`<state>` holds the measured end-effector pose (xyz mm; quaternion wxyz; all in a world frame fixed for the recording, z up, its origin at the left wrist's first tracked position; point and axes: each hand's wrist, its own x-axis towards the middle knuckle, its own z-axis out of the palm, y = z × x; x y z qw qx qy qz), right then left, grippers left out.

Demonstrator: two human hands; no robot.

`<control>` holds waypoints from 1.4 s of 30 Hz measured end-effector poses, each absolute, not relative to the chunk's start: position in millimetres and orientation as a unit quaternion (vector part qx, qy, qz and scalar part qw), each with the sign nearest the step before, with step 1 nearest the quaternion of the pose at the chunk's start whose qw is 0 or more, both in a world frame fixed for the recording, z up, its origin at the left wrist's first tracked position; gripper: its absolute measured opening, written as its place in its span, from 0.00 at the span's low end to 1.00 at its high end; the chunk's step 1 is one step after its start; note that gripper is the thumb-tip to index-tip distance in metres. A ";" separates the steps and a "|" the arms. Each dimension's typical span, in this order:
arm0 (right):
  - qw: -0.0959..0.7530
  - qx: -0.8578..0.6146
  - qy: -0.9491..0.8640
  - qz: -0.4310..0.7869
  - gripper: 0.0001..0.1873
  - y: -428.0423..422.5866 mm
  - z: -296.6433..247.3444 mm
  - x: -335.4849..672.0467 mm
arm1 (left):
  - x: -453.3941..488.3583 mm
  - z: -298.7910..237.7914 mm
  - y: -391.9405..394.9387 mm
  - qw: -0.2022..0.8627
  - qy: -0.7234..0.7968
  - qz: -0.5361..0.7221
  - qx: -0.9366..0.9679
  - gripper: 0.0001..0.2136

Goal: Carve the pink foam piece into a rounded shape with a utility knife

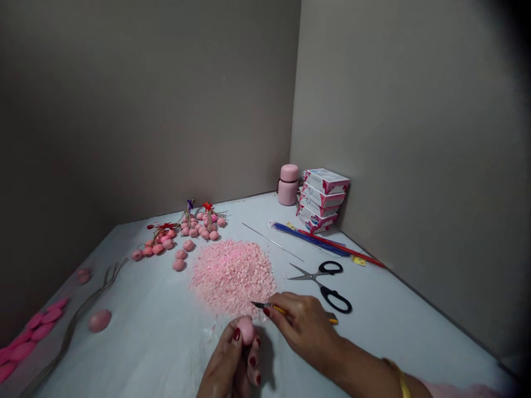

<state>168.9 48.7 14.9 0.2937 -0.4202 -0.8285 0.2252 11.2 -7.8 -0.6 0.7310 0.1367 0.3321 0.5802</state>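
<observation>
My left hand (230, 359) is closed round a small, smooth pink ball (246, 330), with the thumb on its side. In my right hand (307, 326) is a craft knife with a yellow handle (332, 318); its blade points left, just above the ball and apart from it. Right behind both hands spreads a heap of pink shavings (234, 276). Scissors with black handles (337, 298) lie spread on the table to the right of the heap. Several loose pink balls (178, 265) rest at the heap's left.
Strung pink balls with red and purple knots (203, 221) lie at the back left. Brown cords (74, 320), a larger pink ball (99, 320) and bright pink ovals (25, 342) are on the left. A pink flask (288, 185), stacked boxes (322, 199), blue and red cords (311, 237) and a thin rod (271, 241) stand or lie toward the right wall.
</observation>
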 end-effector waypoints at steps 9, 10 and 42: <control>0.303 -0.311 -0.875 0.214 0.14 34.5 21.1 164.8 | 6.7 11.8 -11.9 0.738 0.338 0.576 0.098 0.10; 0.303 -0.313 -0.876 0.206 0.15 34.3 20.9 164.4 | 6.4 11.3 -11.9 0.741 0.334 0.573 0.100 0.09; 0.270 -0.339 -0.887 0.161 0.13 35.1 16.8 163.1 | 4.0 2.3 -11.8 0.759 0.322 0.563 0.060 0.09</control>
